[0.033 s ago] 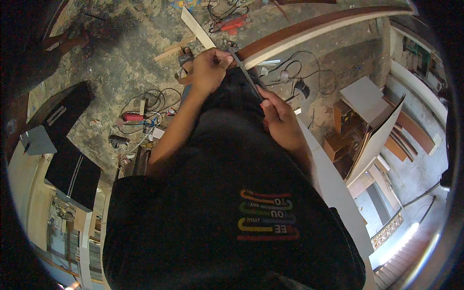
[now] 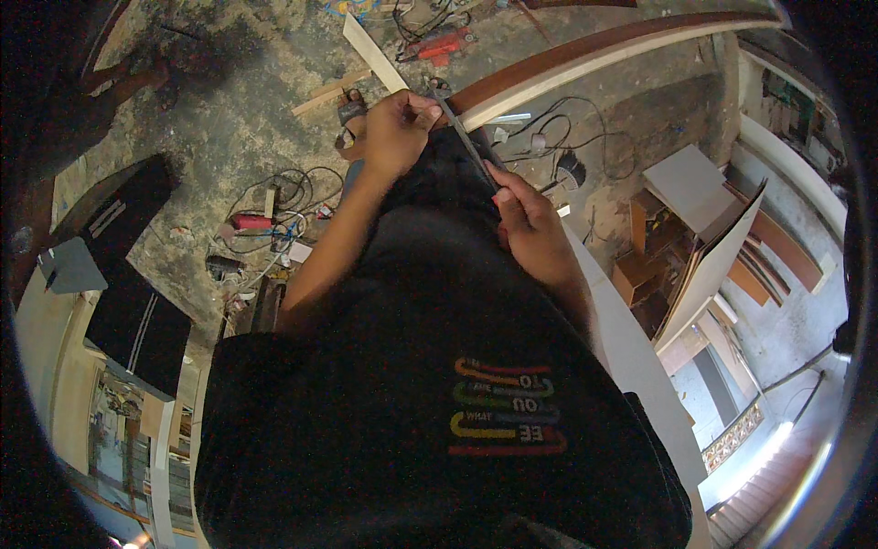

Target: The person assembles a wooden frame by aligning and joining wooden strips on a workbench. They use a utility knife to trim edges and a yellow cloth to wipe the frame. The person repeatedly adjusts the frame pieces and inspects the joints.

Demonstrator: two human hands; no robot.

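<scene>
My left hand (image 2: pixel 400 134) is closed, thumb and forefinger pressed together. A pale wooden strip (image 2: pixel 373 53) runs out from its knuckles toward the far left; the part inside the hand is hidden. My right hand (image 2: pixel 529 218) is wrapped round the near end of a narrow, dark grey flat bar (image 2: pixel 468 145), file-like in shape. The bar slants away to the far left, its far part beside my left fingertips. Whether those fingers touch it I cannot tell. Something small and red shows at my right thumb.
A long brown-and-pale board (image 2: pixel 585 69) stretches to the far right. Red power tools (image 2: pixel 439 46) and tangled cables (image 2: pixel 283 197) lie on the floor. Black panels (image 2: pixel 137 325) stand at the left, board pieces (image 2: pixel 690 178) at the right. A person's limb (image 2: pixel 128 80) shows at the far left.
</scene>
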